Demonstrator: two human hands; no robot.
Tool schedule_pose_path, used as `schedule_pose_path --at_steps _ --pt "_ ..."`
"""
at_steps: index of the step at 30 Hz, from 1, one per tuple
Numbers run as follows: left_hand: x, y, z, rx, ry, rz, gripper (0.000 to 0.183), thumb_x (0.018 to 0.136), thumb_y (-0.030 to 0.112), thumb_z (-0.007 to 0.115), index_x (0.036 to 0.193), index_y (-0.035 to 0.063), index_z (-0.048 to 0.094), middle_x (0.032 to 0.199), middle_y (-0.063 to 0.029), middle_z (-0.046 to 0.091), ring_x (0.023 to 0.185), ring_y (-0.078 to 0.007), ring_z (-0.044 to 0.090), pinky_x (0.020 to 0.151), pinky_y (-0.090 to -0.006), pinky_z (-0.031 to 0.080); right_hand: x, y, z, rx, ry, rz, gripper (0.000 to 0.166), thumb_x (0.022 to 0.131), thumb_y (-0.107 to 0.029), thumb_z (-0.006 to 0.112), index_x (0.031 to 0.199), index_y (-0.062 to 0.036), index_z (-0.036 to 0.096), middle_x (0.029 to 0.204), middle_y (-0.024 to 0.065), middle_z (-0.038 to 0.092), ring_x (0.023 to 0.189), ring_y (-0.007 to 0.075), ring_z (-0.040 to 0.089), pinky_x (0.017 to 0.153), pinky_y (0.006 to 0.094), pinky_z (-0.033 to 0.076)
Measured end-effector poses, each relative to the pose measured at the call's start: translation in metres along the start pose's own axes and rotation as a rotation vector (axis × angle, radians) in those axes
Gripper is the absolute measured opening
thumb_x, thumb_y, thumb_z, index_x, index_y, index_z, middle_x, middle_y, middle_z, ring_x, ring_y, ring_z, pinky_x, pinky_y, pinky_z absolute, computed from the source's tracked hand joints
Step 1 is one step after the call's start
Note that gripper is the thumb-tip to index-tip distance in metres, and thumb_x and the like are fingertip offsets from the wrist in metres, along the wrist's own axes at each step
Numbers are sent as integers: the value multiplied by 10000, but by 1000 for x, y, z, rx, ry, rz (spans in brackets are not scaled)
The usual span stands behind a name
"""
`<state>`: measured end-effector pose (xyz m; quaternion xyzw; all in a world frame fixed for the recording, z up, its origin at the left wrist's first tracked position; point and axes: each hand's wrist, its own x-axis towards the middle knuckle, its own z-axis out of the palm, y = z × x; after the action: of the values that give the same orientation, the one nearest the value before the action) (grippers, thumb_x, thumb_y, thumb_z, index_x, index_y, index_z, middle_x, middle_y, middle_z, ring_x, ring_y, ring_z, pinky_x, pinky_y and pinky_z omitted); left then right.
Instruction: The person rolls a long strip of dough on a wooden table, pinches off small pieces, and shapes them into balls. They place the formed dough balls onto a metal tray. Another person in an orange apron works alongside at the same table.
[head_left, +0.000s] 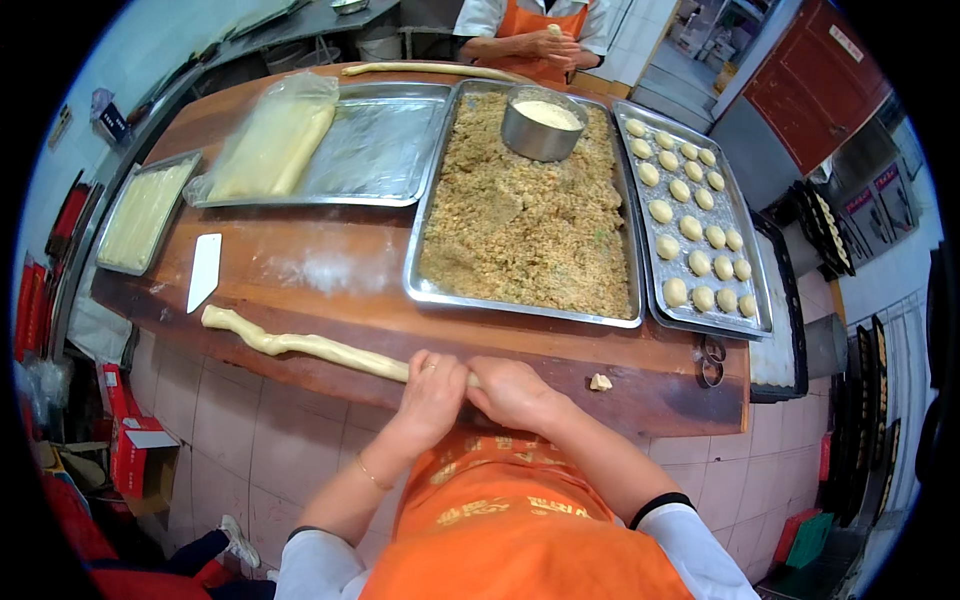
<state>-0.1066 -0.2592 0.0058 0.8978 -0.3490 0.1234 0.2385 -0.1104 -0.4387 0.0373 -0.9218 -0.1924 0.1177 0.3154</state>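
A long rope of pale dough lies along the near edge of the wooden table, its far end pointing left. My left hand is closed around the rope near its right end. Right beside it, my right hand grips the end of the same rope, and a bit of dough shows between the two hands. A small torn lump of dough rests on the table to the right of my right hand. To the left, past the rope's tip, lies a white flat scraper.
A large metal tray of crumbly filling holds a metal bowl. Right of it stands a tray of dough balls. Plastic-covered dough sits on another tray. Across the table, a person in an orange apron holds dough. Metal rings lie near the right corner.
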Motion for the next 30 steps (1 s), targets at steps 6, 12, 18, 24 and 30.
schedule_pose_path --at_steps 6,12,18,24,30 --pt "5 7 22 59 -21 -14 169 801 50 597 965 16 574 961 -136 530 985 -306 533 998 -457 349 -5 3 7 -131 42 17 169 855 -170 627 909 -11 615 862 235 681 805 430 665 734 503 536" --pt "6 11 35 151 12 -36 176 813 79 584 969 -1 601 1118 -187 548 1159 -333 506 1080 -480 309 -8 21 6 -28 35 -58 173 873 -175 592 960 -34 644 867 170 702 756 295 694 692 416 543" --pt "1 20 24 40 -71 -135 355 775 97 649 1103 -14 572 1188 -197 528 1263 -365 442 1145 -505 234 -24 6 -20 1194 -95 155 265 968 -228 538 1144 -62 646 1044 -3 636 854 112 578 745 296 488" --pt "9 28 -12 -356 -19 -201 564 863 -31 547 1419 -28 457 1352 -258 534 1291 -406 488 1129 -452 351 -47 42 -25 735 -32 154 295 982 -215 582 1198 -15 599 1013 25 654 856 95 586 758 290 497" --pt "23 53 0 -774 -143 -344 264 941 10 597 1201 -10 637 1090 -146 665 995 -203 666 875 -312 530 -62 25 -15 721 160 357 213 930 -106 705 1063 21 597 925 71 672 848 89 621 690 265 526"
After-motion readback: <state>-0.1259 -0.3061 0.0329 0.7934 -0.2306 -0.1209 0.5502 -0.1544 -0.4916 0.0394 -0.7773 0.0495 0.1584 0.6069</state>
